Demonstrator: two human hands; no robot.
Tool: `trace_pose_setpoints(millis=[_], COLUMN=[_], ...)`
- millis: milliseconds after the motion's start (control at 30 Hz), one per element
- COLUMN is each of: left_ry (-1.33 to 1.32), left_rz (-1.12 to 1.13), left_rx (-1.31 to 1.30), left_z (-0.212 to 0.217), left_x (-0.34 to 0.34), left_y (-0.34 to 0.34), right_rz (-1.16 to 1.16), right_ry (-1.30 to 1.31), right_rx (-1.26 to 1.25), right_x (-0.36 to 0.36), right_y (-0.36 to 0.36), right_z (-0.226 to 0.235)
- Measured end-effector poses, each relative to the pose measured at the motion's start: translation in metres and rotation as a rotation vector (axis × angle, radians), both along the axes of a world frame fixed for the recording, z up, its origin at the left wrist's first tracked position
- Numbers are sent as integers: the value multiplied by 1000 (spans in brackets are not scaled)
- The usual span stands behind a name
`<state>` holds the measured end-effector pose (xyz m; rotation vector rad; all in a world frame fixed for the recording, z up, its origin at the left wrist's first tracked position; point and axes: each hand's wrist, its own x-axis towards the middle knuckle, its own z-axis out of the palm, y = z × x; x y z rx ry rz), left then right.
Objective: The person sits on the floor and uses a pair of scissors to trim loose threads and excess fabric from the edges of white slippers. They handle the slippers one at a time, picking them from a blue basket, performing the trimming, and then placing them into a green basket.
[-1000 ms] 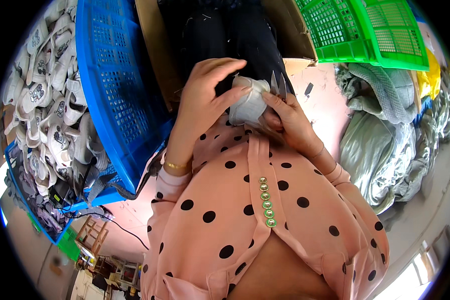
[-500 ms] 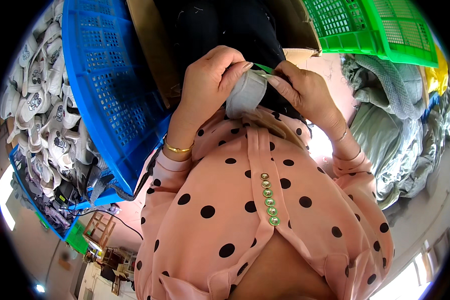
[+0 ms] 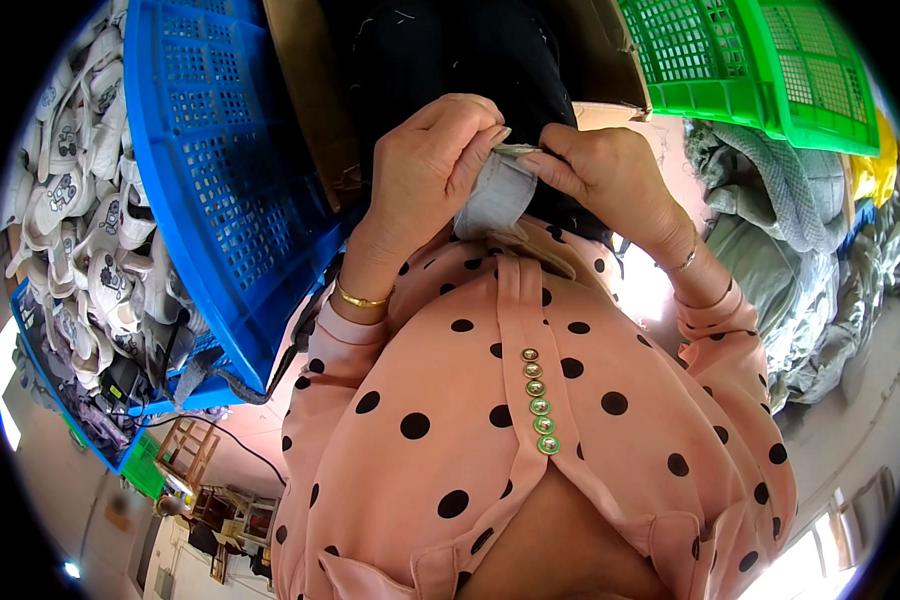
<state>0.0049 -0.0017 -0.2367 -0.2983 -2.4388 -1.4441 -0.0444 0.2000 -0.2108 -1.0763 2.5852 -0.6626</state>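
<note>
In front of my belly, above my lap, both hands hold a light grey cloth shoe upper [image 3: 497,192] by its far edge. My left hand [image 3: 432,155] is closed, thumb and fingers pinching the left end of that edge. Opposite it, my right hand [image 3: 602,172] is closed too, its thumb pressed on the right end. A pale strip of edge shows between the two thumbs. The curved body of the upper hangs down toward my shirt. What else my right fingers may hold is hidden.
A tall blue plastic basket [image 3: 232,190] leans close on my left, with a heap of pale shoe pieces [image 3: 95,230] beyond it. Ahead, a cardboard box [image 3: 310,95] surrounds my knees. Right stand a green crate [image 3: 710,70] and grey fabric bundles [image 3: 780,190].
A thin green thing that stuck out between my hands no longer shows. My right hand has shifted slightly and its fingers have curled in closer. Both hands still hold the upper.
</note>
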Motion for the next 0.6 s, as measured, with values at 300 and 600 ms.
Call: trace_pose_setpoints(millis=[300, 600], left_ry=[-308, -446], left_rz=[145, 52], left_rx=[604, 309], left_z=[-21, -20], left_x=[-1, 36], left_y=[7, 1], right_rz=[-143, -123], right_ry=[-207, -689], right_rx=[-383, -411], right_x=[-4, -22], right_y=[-6, -4], right_z=[-22, -38])
